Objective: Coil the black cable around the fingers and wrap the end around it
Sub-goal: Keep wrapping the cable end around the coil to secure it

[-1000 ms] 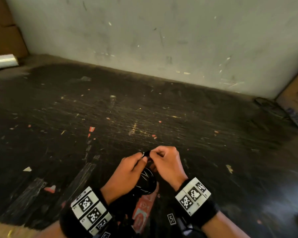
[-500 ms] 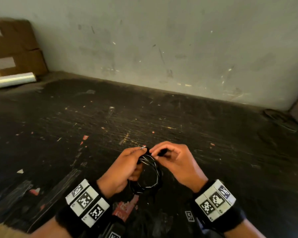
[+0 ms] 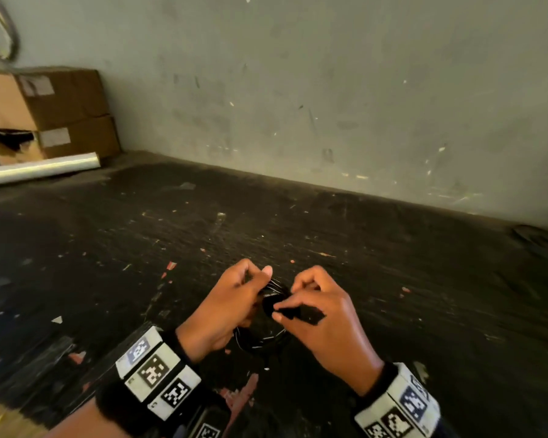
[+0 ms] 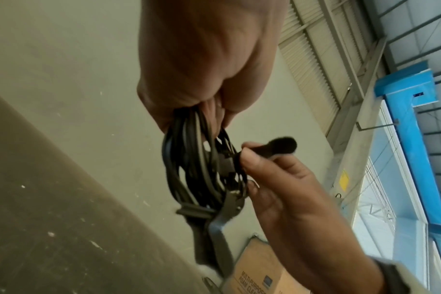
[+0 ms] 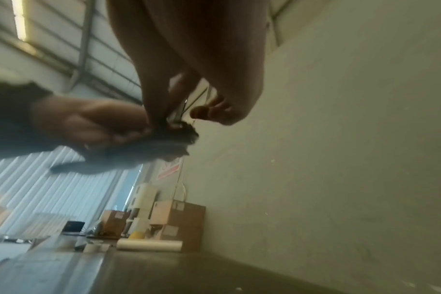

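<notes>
Cable [image 3: 260,338] is already looped into a coil and sits in the air between your two hands, just above the dark tabletop [image 3: 393,279] and close to your body. In the head view the ring's plane faces you, roughly upright; the left wrist view shows the strands bunched edge-on [image 4: 189,163].

Your left hand [image 3: 228,308] has its fingers curled round the top of the bundle, pinching the strands together — the rest of the ring hangs below that grip. Your right hand [image 3: 323,324] is pinching the free end, a short black strap or tail [image 4: 272,149], between thumb and fingertip, right up against the right side of the coil. That tail points away from the ring, toward your right.

What the next move turns on, as I read it: the tail lies across the strands, at the side nearest your right hand, so the wrap has to go around the bundle's cross-section, not around the ring. Right hand is the one placed for that; left only needs to hold the strands tight.

Can't tell from these views whether any turn of the tail is already around the bundle — right wrist view is too blurred.

Cardboard boxes [image 3: 54,112] and a white roll [image 3: 38,169] sit far left by the wall, well apart.
</notes>
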{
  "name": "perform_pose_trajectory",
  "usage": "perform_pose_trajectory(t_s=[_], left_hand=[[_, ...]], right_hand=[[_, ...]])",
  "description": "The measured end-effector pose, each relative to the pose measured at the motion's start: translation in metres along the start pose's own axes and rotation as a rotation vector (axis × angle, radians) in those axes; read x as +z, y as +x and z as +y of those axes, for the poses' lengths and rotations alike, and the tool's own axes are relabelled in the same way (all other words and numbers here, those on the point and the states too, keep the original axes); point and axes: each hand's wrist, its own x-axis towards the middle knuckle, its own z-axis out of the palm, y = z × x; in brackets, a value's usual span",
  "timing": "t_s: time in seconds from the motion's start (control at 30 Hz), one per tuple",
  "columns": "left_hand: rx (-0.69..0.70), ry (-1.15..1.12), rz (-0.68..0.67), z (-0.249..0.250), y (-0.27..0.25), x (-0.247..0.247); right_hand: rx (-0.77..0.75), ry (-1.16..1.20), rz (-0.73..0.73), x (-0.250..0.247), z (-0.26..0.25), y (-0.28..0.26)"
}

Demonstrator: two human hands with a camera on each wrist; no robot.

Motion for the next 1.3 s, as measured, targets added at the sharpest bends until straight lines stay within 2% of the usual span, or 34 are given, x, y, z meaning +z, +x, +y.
perform_pose_trajectory(t_s=[0.07, 0.13, 0.3, 0.4, 0.53, 0.63, 0.8, 0.87, 0.97, 1.1, 1.17, 1.23, 1.3], left_hand=[[-0.010, -0.034, -0.061, 0.001, 0.000, 0.000], [0.002, -0.081, -0.100, 0.002, -0.003, 0.001], [0.081, -0.154, 0.029, -0.005, -0.015, 0.001], [0.101, -0.237, 0.080, -0.013, -0.023, 0.007], [0.224, -0.174, 0.116, -0.020, -0.027, 0.022], [0.273, -0.167, 0.165, -0.018, -0.024, 0.024], [0.232, -0.149, 0.050, -0.018, -0.021, 0.028], [0.217, -0.179, 0.051, -0.019, -0.020, 0.031], [0.194, -0.239, 0.125, -0.020, -0.020, 0.037], [0.067, -0.311, 0.146, -0.020, -0.018, 0.042], [0.015, -0.281, 0.087, -0.020, -0.017, 0.041], [0.004, -0.256, -0.028, -0.019, -0.016, 0.039], [0.005, -0.229, -0.088, -0.017, -0.014, 0.039]], right_hand=[[-0.088, -0.065, -0.019, 0.002, 0.009, -0.002], [-0.119, -0.021, -0.016, 0.003, 0.012, -0.002], [-0.111, -0.024, 0.185, 0.002, 0.017, -0.001], [-0.074, 0.013, 0.246, 0.000, 0.019, -0.001], [-0.090, 0.016, 0.176, -0.002, 0.018, -0.002], [-0.166, -0.131, 0.049, -0.011, 0.016, -0.002], [-0.343, -0.369, -0.142, -0.026, 0.013, 0.000], [-0.370, -0.391, -0.151, -0.029, 0.014, -0.001], [-0.370, -0.378, -0.125, -0.033, 0.018, -0.004], [-0.363, -0.397, -0.091, -0.030, 0.028, -0.009], [-0.361, -0.393, -0.068, -0.029, 0.030, -0.011], [-0.361, -0.372, -0.054, -0.029, 0.030, -0.012], [-0.360, -0.359, -0.051, -0.030, 0.029, -0.012]])
